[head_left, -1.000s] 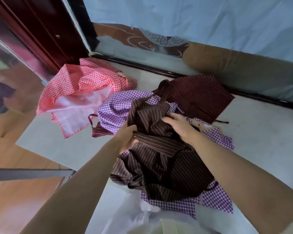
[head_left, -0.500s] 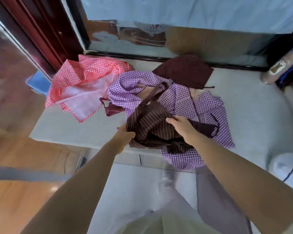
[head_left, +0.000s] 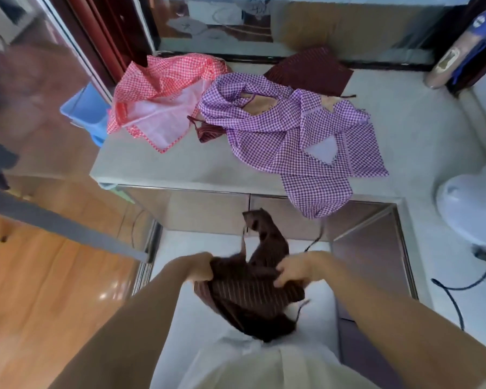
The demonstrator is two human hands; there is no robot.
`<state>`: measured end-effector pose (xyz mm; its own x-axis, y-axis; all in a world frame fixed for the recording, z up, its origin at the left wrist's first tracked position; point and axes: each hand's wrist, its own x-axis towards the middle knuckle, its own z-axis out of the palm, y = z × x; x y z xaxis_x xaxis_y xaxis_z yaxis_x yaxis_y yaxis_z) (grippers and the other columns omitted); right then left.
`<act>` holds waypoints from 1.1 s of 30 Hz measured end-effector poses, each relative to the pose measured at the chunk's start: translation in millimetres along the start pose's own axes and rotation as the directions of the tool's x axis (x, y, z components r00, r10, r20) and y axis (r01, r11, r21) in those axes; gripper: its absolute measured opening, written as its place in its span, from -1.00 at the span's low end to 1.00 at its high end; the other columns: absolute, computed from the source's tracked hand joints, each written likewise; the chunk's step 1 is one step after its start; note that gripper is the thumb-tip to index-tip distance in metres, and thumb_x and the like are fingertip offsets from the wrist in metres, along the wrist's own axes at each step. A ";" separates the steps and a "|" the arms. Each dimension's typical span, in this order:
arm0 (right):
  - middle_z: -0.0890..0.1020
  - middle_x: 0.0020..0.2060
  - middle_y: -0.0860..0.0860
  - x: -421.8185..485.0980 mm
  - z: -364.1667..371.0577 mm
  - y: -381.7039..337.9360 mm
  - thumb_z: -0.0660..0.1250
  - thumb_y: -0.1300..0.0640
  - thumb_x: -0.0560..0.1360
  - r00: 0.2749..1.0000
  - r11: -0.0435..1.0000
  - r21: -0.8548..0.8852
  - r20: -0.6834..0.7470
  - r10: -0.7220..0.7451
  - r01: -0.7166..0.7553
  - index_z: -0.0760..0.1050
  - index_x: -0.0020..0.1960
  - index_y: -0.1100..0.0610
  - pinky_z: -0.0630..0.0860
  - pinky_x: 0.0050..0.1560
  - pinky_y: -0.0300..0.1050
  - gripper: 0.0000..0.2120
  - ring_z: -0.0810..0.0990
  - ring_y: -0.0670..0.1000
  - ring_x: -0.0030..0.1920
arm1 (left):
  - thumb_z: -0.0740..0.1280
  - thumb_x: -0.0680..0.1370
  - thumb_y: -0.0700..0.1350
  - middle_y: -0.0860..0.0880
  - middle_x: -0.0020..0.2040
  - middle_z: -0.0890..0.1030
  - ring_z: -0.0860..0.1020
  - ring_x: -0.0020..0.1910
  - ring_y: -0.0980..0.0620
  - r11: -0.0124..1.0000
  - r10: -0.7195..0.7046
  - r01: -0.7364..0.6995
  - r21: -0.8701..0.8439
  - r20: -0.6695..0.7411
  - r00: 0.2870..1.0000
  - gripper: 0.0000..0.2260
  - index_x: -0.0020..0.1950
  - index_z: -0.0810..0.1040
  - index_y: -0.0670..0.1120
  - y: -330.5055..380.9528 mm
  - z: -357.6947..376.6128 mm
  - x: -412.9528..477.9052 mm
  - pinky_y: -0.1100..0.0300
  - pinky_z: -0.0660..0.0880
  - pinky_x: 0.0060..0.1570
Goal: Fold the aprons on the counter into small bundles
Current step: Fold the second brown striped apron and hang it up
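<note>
A: Hand pose, L and R?

B: Both arms reached fwd and down, close to the torso. The left hand [head_left: 201,269] gripped the left edge of the brown striped apron [head_left: 244,293], fingers curled into the cloth. The right hand [head_left: 292,269] gripped the right edge, knuckles up, fingers bent over the fabric. The hands were apart, w/ the apron bunched btwn them.

A: Apron location?

B: Off the counter [head_left: 166,167], held in the air below its front edge. One end stuck up; the rest hung toward the person's light top.

A: Material?

B: Soft cloth, dark brown w/ thin pale stripes, crumpled.

A: Surroundings?

B: On the counter:
- red gingham apron [head_left: 163,88] at rear left, pale lining showing
- purple gingham apron [head_left: 292,136] at centre-right, one corner draped over the front edge
- maroon striped apron [head_left: 312,71] at rear, partly under the purple one

A white fan base [head_left: 472,203] stood at right, w/ a dark cable [head_left: 455,293] on the floor.
</note>
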<state>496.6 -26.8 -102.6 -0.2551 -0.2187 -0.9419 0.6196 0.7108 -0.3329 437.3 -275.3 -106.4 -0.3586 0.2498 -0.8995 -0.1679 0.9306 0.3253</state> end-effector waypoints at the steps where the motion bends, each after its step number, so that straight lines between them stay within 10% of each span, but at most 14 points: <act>1: 0.57 0.11 0.09 -4.1 -3.6 -0.8 0.31 0.15 0.60 0.992 0.993 0.084 -0.104 -0.075 0.083 0.46 0.23 0.19 0.53 0.06 -0.07 -0.77 0.58 0.10 0.16 | 0.21 0.35 -0.30 -0.12 -0.28 0.56 0.62 -0.15 -0.20 0.995 0.043 -0.058 -0.085 -0.165 0.985 -0.85 -0.14 0.52 -0.24 -2.6 -2.4 1.0 0.11 0.54 -0.26; 5: 0.66 -0.06 0.08 -32.1 -40.7 -9.1 0.31 0.17 0.58 0.809 0.883 0.213 -0.530 -0.255 0.418 0.55 0.03 0.16 0.57 0.08 -0.04 -0.92 0.64 0.04 -0.05 | 0.17 0.14 -0.17 -0.12 -0.35 0.53 0.54 -0.29 -0.10 0.895 0.056 -0.339 -0.291 -0.680 0.731 -0.65 -0.21 0.59 -0.28 3.4 -29.6 5.7 0.09 0.45 -0.26; 10: 0.67 0.01 0.15 -66.5 -70.2 -11.0 0.29 0.18 0.59 0.644 0.748 0.256 -0.711 -0.283 0.612 0.58 0.01 0.17 0.52 0.07 -0.04 -0.89 0.64 0.13 0.04 | 0.26 0.37 -0.36 -0.03 -0.39 0.53 0.49 -0.34 -0.02 0.768 0.009 -0.534 -0.353 -0.828 0.561 -0.83 -0.21 0.60 -0.16 40.9 -51.7 -21.1 0.13 0.41 -0.27; 16: 0.67 -0.02 0.19 -74.2 -69.4 1.7 0.28 0.24 0.55 0.677 0.654 0.415 -0.706 -0.207 0.633 0.60 -0.05 0.19 0.54 0.20 0.12 -0.88 0.63 0.20 0.06 | 0.23 0.41 -0.36 -0.03 -0.41 0.48 0.41 -0.37 -0.01 0.700 -0.031 -0.578 -0.419 -0.827 0.561 -0.77 -0.31 0.58 -0.08 53.0 -34.3 -29.0 0.18 0.34 -0.33; 20: 0.68 0.04 0.20 -76.3 -69.5 14.1 0.41 0.06 0.50 0.846 0.686 0.539 -0.486 -0.221 0.489 0.62 0.11 0.26 0.50 0.26 0.14 -0.70 0.63 0.20 0.11 | 0.29 0.50 -0.29 -0.01 -0.36 0.60 0.53 -0.35 0.04 0.558 0.024 -0.622 -0.549 -0.739 0.674 -0.82 -0.20 0.63 -0.08 67.0 -25.2 -43.0 0.26 0.48 -0.31; 27: 0.66 0.07 0.21 -66.3 -68.4 35.0 0.37 0.27 0.52 0.812 0.592 0.573 -0.510 -0.283 0.567 0.55 0.19 0.31 0.54 0.14 0.02 -0.74 0.59 0.23 0.20 | 0.35 0.50 -0.23 -0.15 -0.26 0.55 0.51 -0.22 -0.09 0.820 -0.032 -0.413 -0.396 -0.752 0.658 -0.94 -0.13 0.58 -0.22 64.3 -5.8 -27.7 0.10 0.46 -0.20; 33: 0.61 0.04 0.21 -63.6 -59.9 51.1 0.43 0.16 0.49 0.978 0.901 0.388 -0.002 -0.208 0.192 0.53 0.20 0.32 0.53 0.15 0.02 -0.65 0.59 0.13 0.06 | 0.20 0.61 -0.14 -0.13 -0.29 0.44 0.40 -0.26 -0.05 0.694 -0.087 -0.505 -0.514 -0.755 0.650 -0.75 -0.24 0.47 -0.19 72.6 -2.3 -29.4 0.12 0.32 -0.23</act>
<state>500.0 63.5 -57.0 -0.3799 -0.3600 -0.8521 0.7974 0.3394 -0.4989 433.5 -215.7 -55.7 -0.9118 -0.1205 -0.3925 -0.4076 0.3818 0.8295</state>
